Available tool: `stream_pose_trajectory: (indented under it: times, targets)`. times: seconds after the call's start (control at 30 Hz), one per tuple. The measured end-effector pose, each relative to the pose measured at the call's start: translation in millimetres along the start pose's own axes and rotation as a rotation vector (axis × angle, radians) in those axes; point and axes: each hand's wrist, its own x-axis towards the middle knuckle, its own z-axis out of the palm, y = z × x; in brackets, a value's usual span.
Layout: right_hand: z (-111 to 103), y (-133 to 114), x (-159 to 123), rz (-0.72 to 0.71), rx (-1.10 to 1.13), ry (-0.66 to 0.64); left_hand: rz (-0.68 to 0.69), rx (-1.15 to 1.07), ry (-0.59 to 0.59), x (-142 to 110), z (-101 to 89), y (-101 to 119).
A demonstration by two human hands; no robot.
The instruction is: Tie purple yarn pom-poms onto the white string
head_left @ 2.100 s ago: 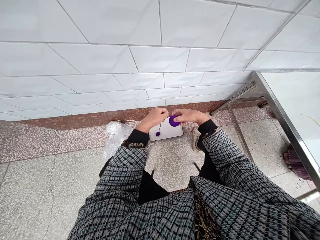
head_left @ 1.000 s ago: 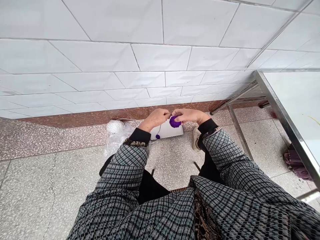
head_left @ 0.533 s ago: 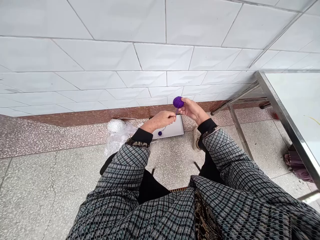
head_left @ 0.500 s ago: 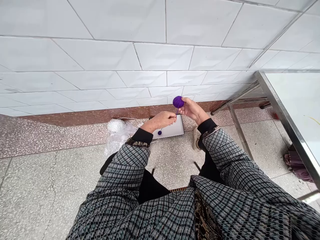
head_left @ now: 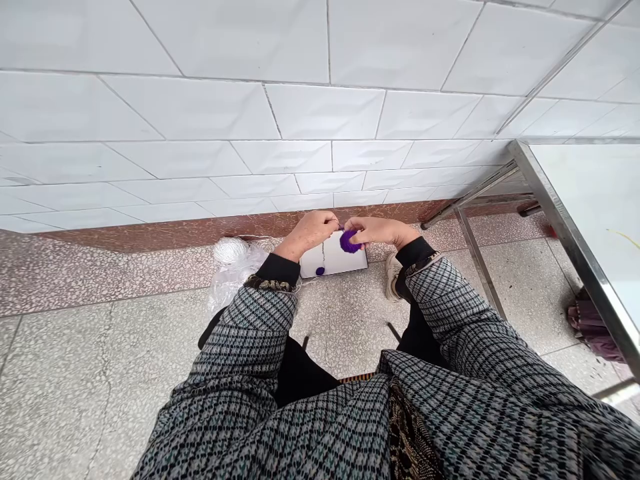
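A purple ball of yarn (head_left: 351,242) is held in my right hand (head_left: 379,231), its fingers wrapped round the far side. Close by on the left, my left hand (head_left: 313,231) pinches the purple strand that runs to the ball. From under this hand a strand hangs down to a smaller purple ball (head_left: 321,271) in a shallow white box (head_left: 340,263) on the floor. Both hands are above the box and hide its far part.
White yarn (head_left: 231,251) and a clear plastic bag (head_left: 235,280) lie on the floor left of the box. A white tiled wall (head_left: 300,110) rises ahead. On the right stands a metal-framed table (head_left: 575,233), with a dark purple bundle (head_left: 595,327) beneath it.
My right hand has come down and turned over with the purple ball, nearer the box. My left hand has moved slightly up and left, still pinching the strand. The small ball shifted slightly.
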Motion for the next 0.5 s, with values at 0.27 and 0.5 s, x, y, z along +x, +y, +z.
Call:
stream_pose_trajectory:
  times: [0.27, 0.5]
  targets:
    - [-3, -8, 10, -0.031, 0.561, 0.454, 0.148, -0.046, -0.142, -7, 6.2, 8]
    - [-9, -7, -1, -0.154, 0.631, 0.189, 0.132, 0.127, -0.184, 1, 5.1, -7]
